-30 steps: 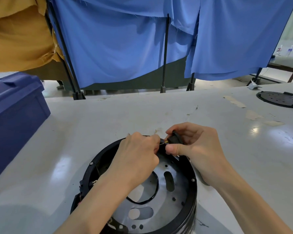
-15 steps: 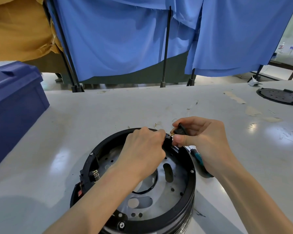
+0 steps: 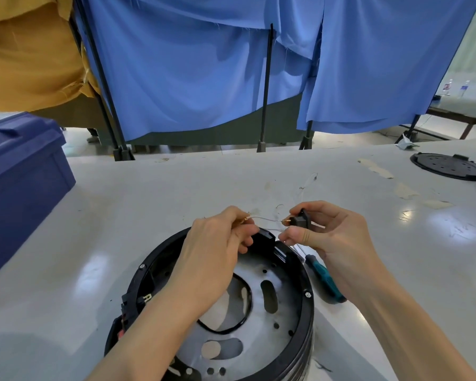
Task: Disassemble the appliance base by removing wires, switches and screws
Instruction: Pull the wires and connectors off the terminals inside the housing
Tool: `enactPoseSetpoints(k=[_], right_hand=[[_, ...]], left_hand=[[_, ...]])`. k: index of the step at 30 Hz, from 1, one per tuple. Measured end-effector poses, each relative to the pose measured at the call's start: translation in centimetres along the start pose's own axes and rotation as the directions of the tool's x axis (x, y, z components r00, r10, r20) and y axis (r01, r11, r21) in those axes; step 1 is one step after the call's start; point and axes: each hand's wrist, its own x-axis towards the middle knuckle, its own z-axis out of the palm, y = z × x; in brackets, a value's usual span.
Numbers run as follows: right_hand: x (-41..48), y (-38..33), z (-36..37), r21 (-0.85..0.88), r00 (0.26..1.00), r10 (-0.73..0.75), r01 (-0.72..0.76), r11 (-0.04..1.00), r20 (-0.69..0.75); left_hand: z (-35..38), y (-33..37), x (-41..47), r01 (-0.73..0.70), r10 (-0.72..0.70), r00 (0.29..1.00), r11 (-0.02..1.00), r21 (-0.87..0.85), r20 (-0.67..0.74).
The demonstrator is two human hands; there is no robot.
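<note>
Black ring and silver-grey perforated plate recorded on appliance base (image 3: 286,312). Black switch (image 3: 300,221); pale, brass-tipped wire (image 3: 267,219). Teal handle noted on screwdriver (image 3: 324,279). Dark blue bin (image 3: 19,182) at left edge of tabletop (image 3: 149,202); tabletop glossy pale grey.

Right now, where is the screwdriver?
In the head view the teal-handled screwdriver lies on the table just right of the appliance base, partly hidden under the right hand.

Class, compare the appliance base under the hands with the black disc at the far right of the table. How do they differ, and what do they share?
The base is a deep ring with a perforated metal floor; the disc is flat and all black. The base lies close to the person; the disc lies at the far right, with nothing touching it. Both are round, black-rimmed and rest on the table.
</note>
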Motion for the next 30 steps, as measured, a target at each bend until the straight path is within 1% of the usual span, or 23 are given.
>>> enactPoseSetpoints(k=[3, 6, 9, 12, 16, 18, 20, 23, 25, 28, 30], right_hand=[[-0.1, 0.0, -0.3, -0.007, 1.000, 0.003, -0.003, 1.000, 0.007], [-0.3, 0.1, -0.4, 0.005, 1.000, 0.003, -0.003, 1.000, 0.013], [-0.4, 0.2, -0.2, 0.028, 0.999, 0.005, -0.006, 1.000, 0.041], [-0.4, 0.2, -0.1, 0.031, 0.998, 0.007, -0.009, 0.999, 0.061], [-0.5, 0.2, -0.1, 0.001, 0.997, -0.021, 0.021, 1.000, 0.079], [-0.7, 0.4, 0.1, 0.001, 0.993, -0.057, 0.057, 0.998, 0.104], [-0.8, 0.5, 0.2, 0.016, 0.985, -0.105, 0.104, 0.994, 0.134], [-1.0, 0.5, 0.2, 0.048, 0.974, -0.162, 0.157, 0.986, 0.157], [-1.0, 0.5, 0.3, 0.042, 0.971, -0.168, 0.163, 0.986, 0.168], [-0.9, 0.8, 0.4, -0.048, 0.974, -0.185, 0.193, 0.980, 0.129], [-0.8, 0.9, 0.5, -0.100, 0.975, -0.198, 0.208, 0.973, 0.102]], left_hand=[[-0.1, 0.4, 0.0, -0.053, 0.053, 0.999, 0.999, 0.007, 0.006], [0.1, 0.7, -0.2, -0.120, 0.117, 0.992, 0.989, 0.087, 0.040], [0.0, 0.8, -0.3, -0.162, 0.159, 0.987, 0.979, 0.126, 0.031], [0.0, 0.8, -0.3, -0.192, 0.185, 0.981, 0.959, 0.208, 0.053], [-0.2, 1.2, -0.4, -0.247, 0.244, 0.968, 0.883, 0.399, 0.059], [-0.1, 1.6, -0.5, -0.282, 0.282, 0.956, 0.826, 0.489, 0.076], [0.0, 1.9, -0.5, -0.307, 0.319, 0.945, 0.781, 0.544, 0.075], [-0.2, 1.9, -0.6, -0.320, 0.363, 0.930, 0.740, 0.592, 0.049], [-0.3, 1.7, -0.5, -0.326, 0.394, 0.919, 0.712, 0.622, 0.031], [-0.3, 1.6, -0.3, -0.334, 0.408, 0.913, 0.713, 0.616, 0.023], [-0.2, 1.6, -0.4, -0.336, 0.392, 0.919, 0.726, 0.600, 0.040]])
